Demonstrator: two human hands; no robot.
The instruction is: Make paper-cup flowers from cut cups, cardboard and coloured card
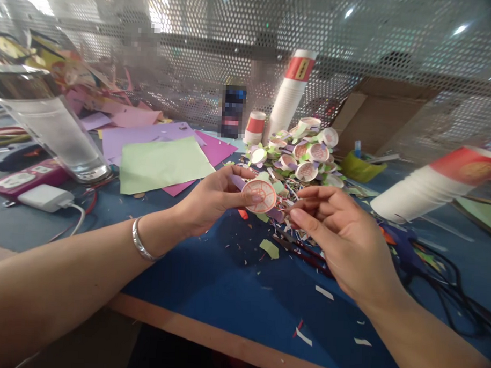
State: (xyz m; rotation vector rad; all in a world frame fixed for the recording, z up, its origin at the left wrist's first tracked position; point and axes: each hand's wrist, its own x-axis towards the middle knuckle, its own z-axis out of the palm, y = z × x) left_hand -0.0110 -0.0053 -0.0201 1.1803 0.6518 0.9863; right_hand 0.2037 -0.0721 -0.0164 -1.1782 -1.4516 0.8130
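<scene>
My left hand (216,196) is closed on a cut-off paper cup bottom (261,198), a round white piece with a red printed pattern and green and purple paper pieces around its edge. The thumb presses on the printed face. Just to the right, my right hand (332,224) has its fingers curled and the thumb a little apart from them; I see nothing held in it. Beneath it lies a dark pair of scissors (303,253), partly hidden by the hand. Behind both hands is a heap of similar cup pieces (306,154) with coloured paper petals.
Green (165,165) and purple paper sheets (146,137) lie at left, near a tall glass of water (78,140) and a white charger (47,197). Stacked paper cups (289,97) lean behind; another cup stack (426,185) tilts at right. Paper scraps (269,248) litter the blue table.
</scene>
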